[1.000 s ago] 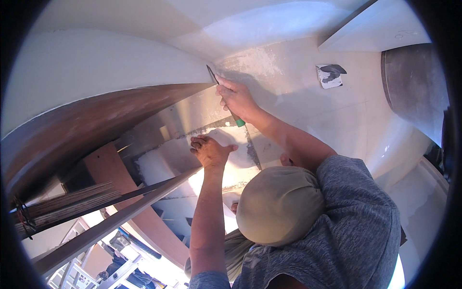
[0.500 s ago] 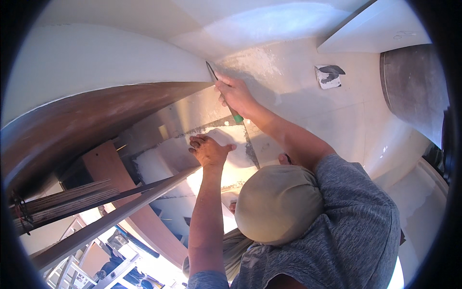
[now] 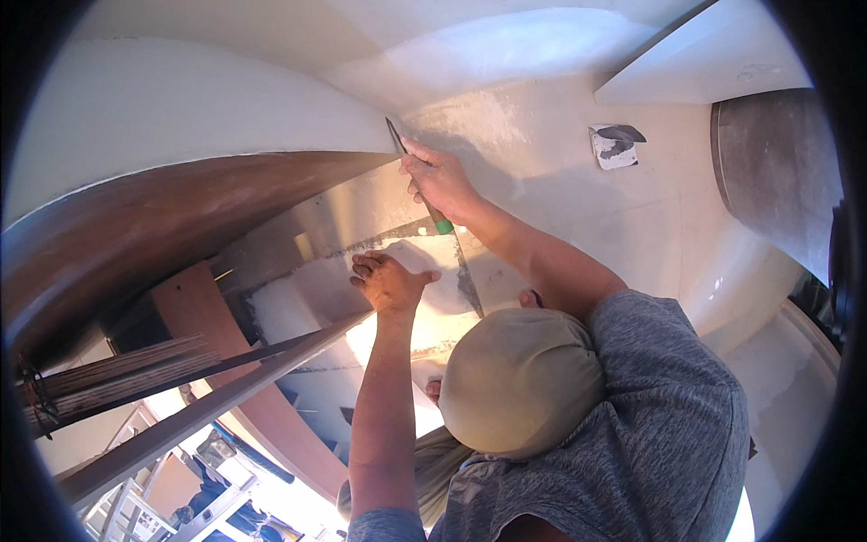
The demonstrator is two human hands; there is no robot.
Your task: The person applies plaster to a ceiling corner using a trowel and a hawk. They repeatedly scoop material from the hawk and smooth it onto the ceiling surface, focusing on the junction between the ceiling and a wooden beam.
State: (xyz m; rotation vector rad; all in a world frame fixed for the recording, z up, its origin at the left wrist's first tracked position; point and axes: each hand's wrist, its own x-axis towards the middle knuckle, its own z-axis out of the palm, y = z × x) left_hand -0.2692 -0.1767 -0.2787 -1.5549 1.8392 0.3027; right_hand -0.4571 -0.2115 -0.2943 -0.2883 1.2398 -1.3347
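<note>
My right hand (image 3: 444,181) is closed around a narrow hand tool (image 3: 395,135) with a dark, pointed blade and a green handle end. The blade's tip lies at the right end of a curved white panel (image 3: 226,104), where that panel meets the pale surface beyond; whether they touch I cannot tell. Lower and to the left, my left hand (image 3: 390,282) has its fingers spread and thumb out. It holds nothing and lies over a whitish, dust-marked patch (image 3: 298,294). Part of the tool's handle is hidden by my right fingers.
A small white square piece (image 3: 614,154) with a dark patch lies to the right. Brown curved panelling (image 3: 208,185) runs under the white panel. A long bar (image 3: 226,406) crosses the lower left, near a brown board (image 3: 203,307). A dark curved panel (image 3: 777,167) stands at far right.
My right hand and the tool have shifted very slightly, with the blade turned a little. My left hand has stayed nearly in place, fingers still spread.
</note>
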